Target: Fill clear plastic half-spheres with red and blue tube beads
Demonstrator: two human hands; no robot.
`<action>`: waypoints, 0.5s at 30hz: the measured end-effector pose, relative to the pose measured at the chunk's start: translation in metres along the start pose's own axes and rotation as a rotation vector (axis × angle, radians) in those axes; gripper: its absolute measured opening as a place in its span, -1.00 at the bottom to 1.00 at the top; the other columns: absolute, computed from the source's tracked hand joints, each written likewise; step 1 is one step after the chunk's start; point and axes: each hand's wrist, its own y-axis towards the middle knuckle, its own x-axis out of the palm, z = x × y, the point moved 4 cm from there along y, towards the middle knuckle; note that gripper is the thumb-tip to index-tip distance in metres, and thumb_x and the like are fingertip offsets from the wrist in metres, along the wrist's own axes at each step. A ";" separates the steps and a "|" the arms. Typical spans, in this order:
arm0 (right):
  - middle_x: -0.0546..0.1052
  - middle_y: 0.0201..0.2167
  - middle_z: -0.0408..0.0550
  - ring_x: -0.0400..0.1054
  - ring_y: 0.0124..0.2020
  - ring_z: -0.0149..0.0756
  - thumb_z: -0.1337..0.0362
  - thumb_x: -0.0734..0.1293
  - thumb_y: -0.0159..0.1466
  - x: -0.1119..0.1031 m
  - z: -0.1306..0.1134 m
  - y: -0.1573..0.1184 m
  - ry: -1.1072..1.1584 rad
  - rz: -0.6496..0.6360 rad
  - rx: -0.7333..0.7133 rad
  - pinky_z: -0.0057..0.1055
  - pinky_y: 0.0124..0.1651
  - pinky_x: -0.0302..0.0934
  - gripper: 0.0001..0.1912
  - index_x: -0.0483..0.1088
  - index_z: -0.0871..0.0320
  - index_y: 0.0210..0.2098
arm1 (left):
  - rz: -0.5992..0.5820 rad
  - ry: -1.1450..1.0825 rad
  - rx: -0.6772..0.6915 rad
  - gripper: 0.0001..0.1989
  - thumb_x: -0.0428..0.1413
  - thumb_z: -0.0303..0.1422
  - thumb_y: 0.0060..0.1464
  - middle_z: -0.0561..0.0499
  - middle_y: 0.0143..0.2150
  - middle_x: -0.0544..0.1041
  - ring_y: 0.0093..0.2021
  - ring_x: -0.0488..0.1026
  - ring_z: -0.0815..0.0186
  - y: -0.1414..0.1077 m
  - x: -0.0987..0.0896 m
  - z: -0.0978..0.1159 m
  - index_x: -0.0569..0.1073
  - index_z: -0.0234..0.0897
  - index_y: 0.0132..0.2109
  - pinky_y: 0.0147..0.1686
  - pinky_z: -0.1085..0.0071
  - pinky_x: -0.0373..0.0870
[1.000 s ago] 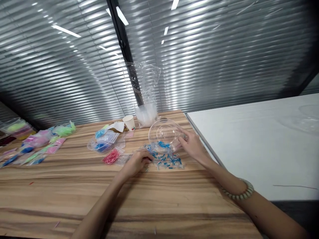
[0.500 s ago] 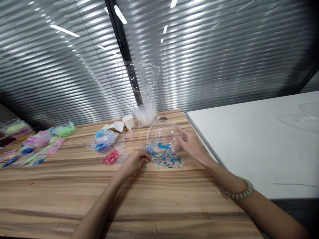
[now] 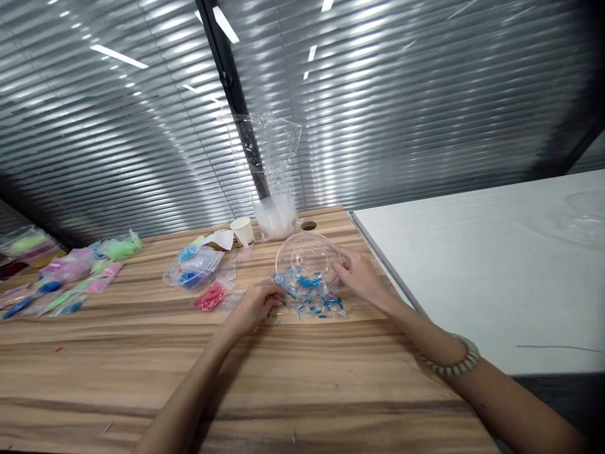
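My right hand (image 3: 362, 275) grips the rim of a round clear plastic bowl (image 3: 308, 244), thumb over the edge. The bowl is tilted, and blue pieces (image 3: 309, 282) show through its lower part; some may lie inside it. Short blue and clear tube-like pieces (image 3: 333, 307) are scattered on the table just in front of the bowl. My left hand (image 3: 258, 307) rests at the left edge of these pieces, its fingers pinched together. Whatever those fingertips hold, if anything, is too small to make out.
A bag of red pieces (image 3: 210, 296) lies left of my left hand. Behind it are a clear container with blue contents (image 3: 191, 277), a paper cup (image 3: 243, 232) and a plastic bag of clear bowls (image 3: 276, 216). Colourful packets (image 3: 70, 265) spread at far left; a white table (image 3: 472, 271) adjoins right.
The bowl has dropped and shifted slightly left in my right hand, uncovering the table's round hole. Blue pieces at its lower part have shifted a little. My left hand has barely moved.
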 end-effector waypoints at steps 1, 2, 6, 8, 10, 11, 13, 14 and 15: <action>0.59 -0.37 -0.05 0.39 -0.55 -0.37 0.41 0.16 0.13 0.000 0.000 0.000 0.002 -0.002 -0.003 -0.47 -0.44 0.27 -0.43 0.30 0.26 0.15 | 0.003 0.011 0.006 -0.80 0.05 -0.54 0.03 -0.01 -0.26 0.57 -0.24 0.47 0.31 0.000 0.000 0.000 0.52 -0.27 -0.24 -0.22 0.45 0.34; 0.59 -0.36 -0.05 0.38 -0.56 -0.39 0.41 0.16 0.13 0.000 0.000 0.000 0.004 -0.003 -0.004 -0.48 -0.44 0.26 -0.43 0.29 0.25 0.15 | 0.005 0.018 0.015 -0.81 0.05 -0.54 0.03 -0.02 -0.26 0.56 -0.25 0.46 0.31 0.000 0.000 0.001 0.52 -0.28 -0.24 -0.23 0.45 0.34; 0.59 -0.40 -0.09 0.34 -0.62 -0.43 0.42 0.16 0.12 0.001 -0.001 0.001 0.016 -0.017 0.004 -0.51 -0.48 0.24 -0.43 0.30 0.24 0.15 | 0.002 -0.005 0.046 -0.80 0.05 -0.55 0.03 -0.02 -0.24 0.56 -0.22 0.46 0.31 -0.001 -0.001 0.003 0.52 -0.27 -0.25 -0.19 0.45 0.34; 0.58 -0.44 -0.11 0.34 -0.63 -0.43 0.42 0.15 0.12 0.001 -0.001 0.000 0.029 -0.029 0.007 -0.51 -0.50 0.22 -0.43 0.29 0.24 0.15 | 0.001 -0.026 0.056 -0.81 0.05 -0.55 0.03 -0.01 -0.23 0.56 -0.21 0.46 0.32 -0.001 -0.001 0.003 0.52 -0.27 -0.26 -0.17 0.44 0.35; 0.58 -0.46 -0.12 0.34 -0.64 -0.43 0.42 0.15 0.12 0.001 -0.002 0.000 0.041 -0.041 0.009 -0.52 -0.50 0.21 -0.42 0.29 0.23 0.15 | 0.004 -0.037 0.065 -0.82 0.06 -0.54 0.04 -0.01 -0.23 0.56 -0.21 0.46 0.31 -0.001 -0.001 0.004 0.53 -0.26 -0.26 -0.17 0.44 0.35; 0.57 -0.48 -0.13 0.34 -0.64 -0.42 0.42 0.15 0.12 0.001 -0.003 -0.001 0.042 -0.044 0.009 -0.52 -0.50 0.21 -0.43 0.30 0.23 0.15 | 0.005 -0.038 0.071 -0.82 0.06 -0.53 0.04 -0.01 -0.23 0.56 -0.20 0.46 0.31 -0.001 -0.001 0.005 0.53 -0.26 -0.26 -0.16 0.44 0.35; 0.57 -0.50 -0.13 0.34 -0.63 -0.41 0.42 0.16 0.12 0.000 -0.005 -0.001 0.028 -0.043 0.001 -0.52 -0.49 0.20 -0.44 0.32 0.23 0.13 | 0.005 -0.036 0.086 -0.83 0.06 -0.51 0.06 -0.01 -0.23 0.56 -0.20 0.46 0.30 -0.001 -0.002 0.005 0.53 -0.26 -0.26 -0.15 0.43 0.35; 0.56 -0.51 -0.13 0.34 -0.63 -0.41 0.41 0.16 0.12 -0.001 -0.007 -0.001 0.012 -0.040 -0.007 -0.52 -0.49 0.20 -0.45 0.34 0.22 0.11 | 0.004 -0.034 0.095 -0.83 0.06 -0.50 0.06 -0.01 -0.22 0.56 -0.19 0.46 0.30 -0.001 -0.001 0.006 0.53 -0.25 -0.25 -0.14 0.43 0.34; 0.56 -0.52 -0.13 0.33 -0.62 -0.40 0.41 0.17 0.12 -0.002 -0.008 -0.001 -0.005 -0.037 -0.015 -0.52 -0.49 0.18 -0.47 0.36 0.22 0.10 | 0.001 -0.033 0.104 -0.83 0.06 -0.50 0.07 -0.01 -0.21 0.56 -0.17 0.45 0.30 -0.001 -0.001 0.007 0.53 -0.25 -0.24 -0.14 0.43 0.34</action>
